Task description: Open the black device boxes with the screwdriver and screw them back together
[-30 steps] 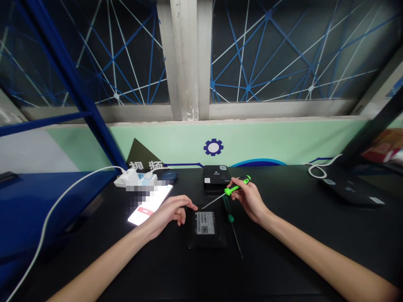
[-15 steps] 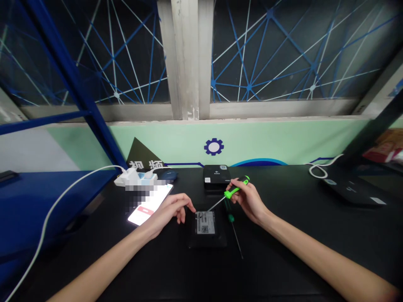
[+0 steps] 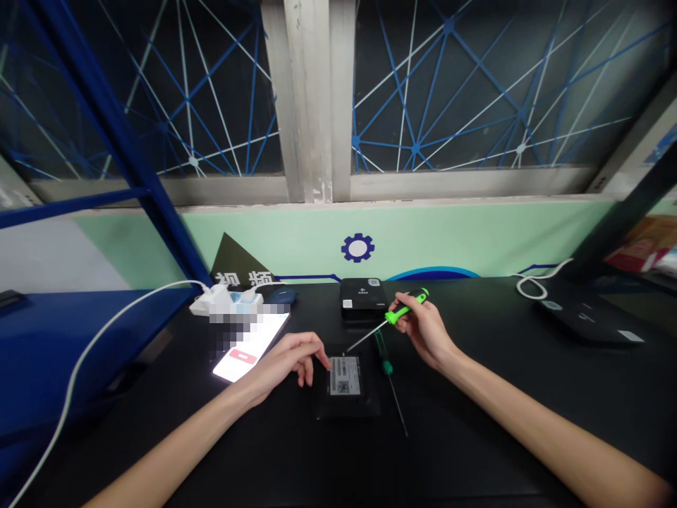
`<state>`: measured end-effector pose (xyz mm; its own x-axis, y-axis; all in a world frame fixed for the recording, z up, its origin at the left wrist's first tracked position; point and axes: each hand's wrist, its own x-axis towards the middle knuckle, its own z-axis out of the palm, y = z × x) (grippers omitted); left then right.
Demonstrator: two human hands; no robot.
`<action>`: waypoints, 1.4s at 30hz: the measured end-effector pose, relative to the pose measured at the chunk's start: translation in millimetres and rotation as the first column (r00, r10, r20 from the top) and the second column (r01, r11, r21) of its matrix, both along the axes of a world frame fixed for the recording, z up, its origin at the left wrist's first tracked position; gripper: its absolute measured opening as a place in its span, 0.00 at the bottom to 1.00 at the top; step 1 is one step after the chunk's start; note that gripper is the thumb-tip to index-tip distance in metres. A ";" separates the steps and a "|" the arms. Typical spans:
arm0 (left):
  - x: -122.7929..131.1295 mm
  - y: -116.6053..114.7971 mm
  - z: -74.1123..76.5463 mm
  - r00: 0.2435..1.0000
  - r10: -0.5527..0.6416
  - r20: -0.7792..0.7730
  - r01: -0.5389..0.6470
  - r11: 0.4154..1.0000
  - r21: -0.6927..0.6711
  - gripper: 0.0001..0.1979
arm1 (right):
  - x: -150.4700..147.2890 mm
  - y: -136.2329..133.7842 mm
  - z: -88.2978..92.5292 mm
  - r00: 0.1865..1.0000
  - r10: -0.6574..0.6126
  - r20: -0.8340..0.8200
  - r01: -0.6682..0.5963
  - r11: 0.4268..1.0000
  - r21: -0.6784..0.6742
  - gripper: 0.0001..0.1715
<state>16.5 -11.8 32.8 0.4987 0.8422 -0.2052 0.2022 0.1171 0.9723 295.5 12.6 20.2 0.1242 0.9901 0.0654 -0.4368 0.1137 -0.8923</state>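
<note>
A flat black box (image 3: 349, 398) with a white label lies upside down on the black table (image 3: 476, 423). My left hand (image 3: 285, 360) rests at its left edge, fingers curled, fingertips touching the box. My right hand (image 3: 423, 331) is closed round a green-handled screwdriver (image 3: 405, 307). Its thin shaft slants down to the left, and the tip sits at the box's top edge. A second, darker screwdriver (image 3: 388, 377) lies on the table just right of the box.
A lit phone (image 3: 248, 346) lies left of my left hand. Behind it are a white power strip (image 3: 222, 303) with a white cable and a dark mouse (image 3: 278, 296). Another black box (image 3: 362, 298) stands at the back. A black device (image 3: 587, 314) and a coiled white cable (image 3: 534, 282) are at the right.
My right hand has lifted the screwdriver handle up and to the right, so the tip drew back from the label to the box's top edge. My left fingers slid closer to the label.
</note>
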 end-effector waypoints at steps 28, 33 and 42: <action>0.1 6.8 -11.2 0.996 0.070 -0.055 -0.064 0.992 0.113 0.15 | 15.4 8.7 10.9 0.990 -0.123 -0.066 0.125 0.992 0.029 0.15; -1.7 10.3 -16.7 0.995 0.088 -0.055 -0.078 0.985 0.156 0.16 | 14.9 8.0 11.7 0.988 -0.131 -0.077 0.133 0.991 0.023 0.15; -3.8 11.8 -18.4 0.994 0.091 -0.057 -0.075 0.967 0.243 0.12 | 14.3 9.5 9.8 0.987 -0.133 -0.090 0.137 0.990 0.044 0.14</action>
<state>12.7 0.0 14.3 0.4169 0.9087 -0.0218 0.2671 -0.0995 0.9585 309.8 22.1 30.1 0.2637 0.9597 0.0970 -0.4898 0.2199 -0.8436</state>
